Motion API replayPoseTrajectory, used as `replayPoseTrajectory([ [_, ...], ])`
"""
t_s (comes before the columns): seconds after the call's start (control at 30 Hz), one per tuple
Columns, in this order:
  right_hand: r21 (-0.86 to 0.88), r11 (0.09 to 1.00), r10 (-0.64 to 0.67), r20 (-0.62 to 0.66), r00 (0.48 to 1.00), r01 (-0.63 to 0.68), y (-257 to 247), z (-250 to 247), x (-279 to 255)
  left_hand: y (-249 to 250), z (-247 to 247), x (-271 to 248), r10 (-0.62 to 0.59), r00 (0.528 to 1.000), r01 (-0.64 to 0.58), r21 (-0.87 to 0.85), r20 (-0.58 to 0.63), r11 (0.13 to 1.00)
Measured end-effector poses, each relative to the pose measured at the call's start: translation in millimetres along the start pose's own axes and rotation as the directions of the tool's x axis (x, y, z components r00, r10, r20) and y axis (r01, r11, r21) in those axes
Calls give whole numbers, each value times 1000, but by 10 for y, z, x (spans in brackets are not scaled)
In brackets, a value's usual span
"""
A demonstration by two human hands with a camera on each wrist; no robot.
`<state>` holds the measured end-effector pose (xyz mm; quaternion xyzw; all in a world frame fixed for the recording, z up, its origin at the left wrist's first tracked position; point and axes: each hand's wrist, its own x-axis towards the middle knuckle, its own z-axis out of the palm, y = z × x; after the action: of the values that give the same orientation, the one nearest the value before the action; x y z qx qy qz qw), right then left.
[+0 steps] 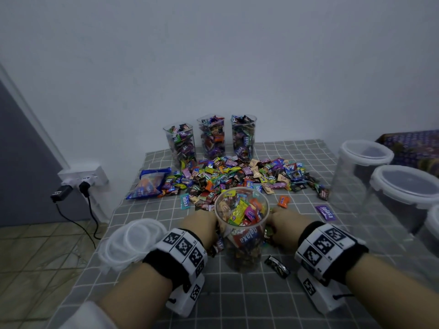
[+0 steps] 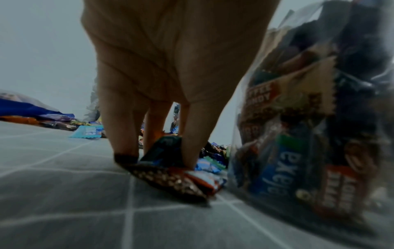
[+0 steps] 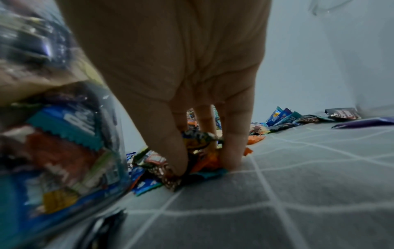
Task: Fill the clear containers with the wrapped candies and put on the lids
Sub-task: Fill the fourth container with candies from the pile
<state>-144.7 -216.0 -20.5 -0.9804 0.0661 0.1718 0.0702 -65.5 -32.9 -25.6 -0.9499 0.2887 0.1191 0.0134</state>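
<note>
Standing at lower centre of the head view, the clear container (image 1: pixel 242 230) sits between both hands. Left wrist view: left hand (image 2: pixel 166 80) pinches wrapped candies (image 2: pixel 168 178), container right. Right wrist view: right hand (image 3: pixel 181 80) grasps candies, container left.

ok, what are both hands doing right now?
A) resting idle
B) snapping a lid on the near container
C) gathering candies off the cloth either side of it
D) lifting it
C: the left hand and right hand each pinch wrapped candies on the cloth beside the near container, which has no lid on.
</note>
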Motion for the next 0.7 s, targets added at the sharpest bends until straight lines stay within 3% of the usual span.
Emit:
replayPoseTrajectory([
  [0.4, 41, 999, 26, -31, 999, -25, -12, 27, -23, -99, 73, -2, -6, 996, -4, -118, -85, 993],
  [0.7, 88, 995, 42, -61, 997, -37, -19, 17, -121, -168, 16, -124, -91, 984, 24, -386, -156, 922],
])
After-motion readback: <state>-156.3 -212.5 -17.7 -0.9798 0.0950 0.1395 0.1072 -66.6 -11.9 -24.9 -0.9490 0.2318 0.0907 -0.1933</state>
